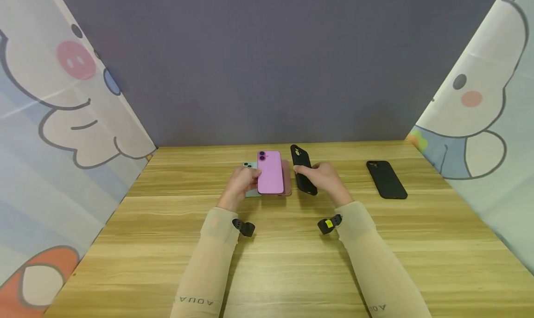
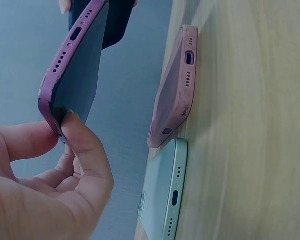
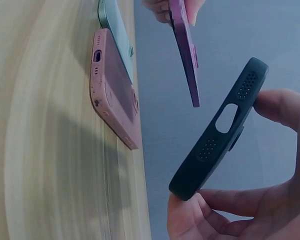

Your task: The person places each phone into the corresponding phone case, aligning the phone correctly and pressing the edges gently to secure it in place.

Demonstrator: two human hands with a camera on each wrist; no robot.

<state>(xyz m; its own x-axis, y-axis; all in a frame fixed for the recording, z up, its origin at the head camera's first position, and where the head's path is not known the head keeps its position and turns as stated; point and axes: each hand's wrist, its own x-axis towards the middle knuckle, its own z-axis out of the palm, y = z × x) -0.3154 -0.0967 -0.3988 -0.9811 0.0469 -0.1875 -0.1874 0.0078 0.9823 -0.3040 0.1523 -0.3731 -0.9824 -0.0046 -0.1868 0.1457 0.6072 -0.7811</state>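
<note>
My left hand (image 1: 242, 184) pinches a purple-pink phone (image 1: 271, 173) by its left edge, raised over the table with its camera side toward me. In the left wrist view, thumb and forefinger grip a lower corner of it. A black phone case (image 1: 303, 170) is held up in my right hand (image 1: 328, 179), tilted, its port cutout and speaker holes showing in the right wrist view. Phone and case are apart, side by side. Beneath the raised phone lie a mint-green phone (image 2: 164, 192) and a pink phone (image 3: 112, 90), next to each other on the table.
Farther right on the wooden table (image 1: 283, 262) lies another black phone case (image 1: 386, 180). A grey panel (image 1: 267, 67) rises behind the table's back edge. Cartoon-printed curtains (image 1: 37, 169) hang along both sides.
</note>
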